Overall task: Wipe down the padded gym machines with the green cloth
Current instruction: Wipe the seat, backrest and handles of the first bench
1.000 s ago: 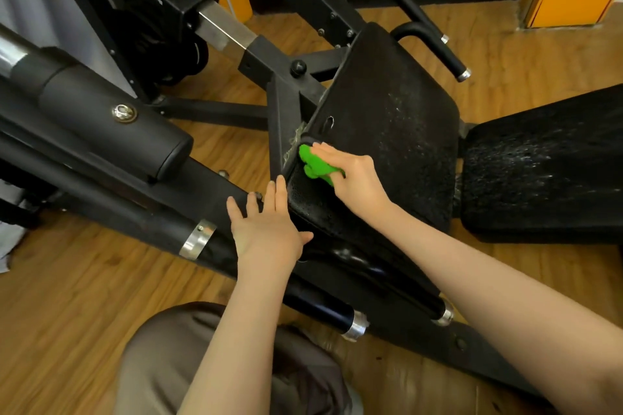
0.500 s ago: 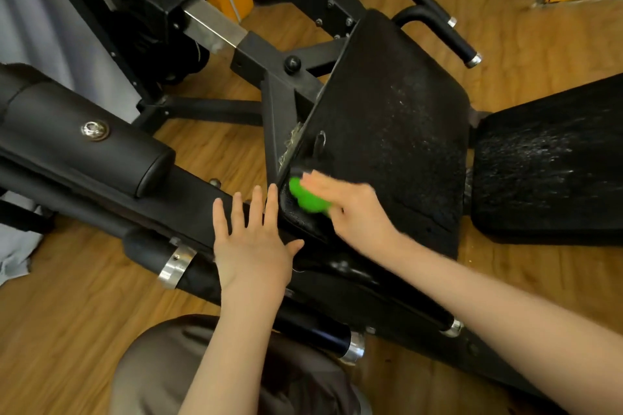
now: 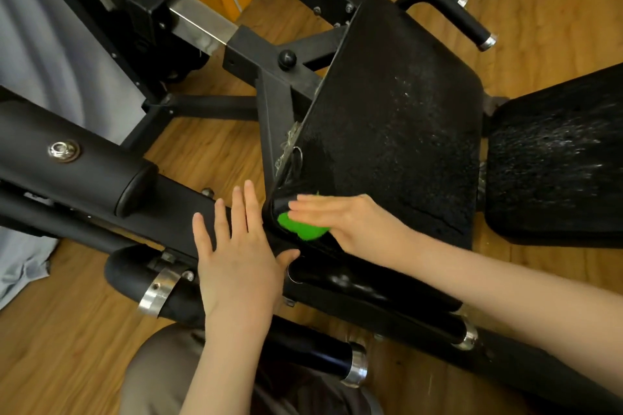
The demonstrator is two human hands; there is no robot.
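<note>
Green cloth at near-left corner of black seat pad, pressed under right hand, fingers straight. Left hand flat, fingers spread, on black frame bar beside pad edge. No readable writing. Wood floor around.

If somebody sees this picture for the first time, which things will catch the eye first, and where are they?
The bright green cloth stands out most, pressed by the right hand onto the lower left corner of the black padded seat. Beside it, the left hand lies flat, fingers spread, on the black metal frame. At the right edge, a second black pad shows whitish scuffs.
</note>
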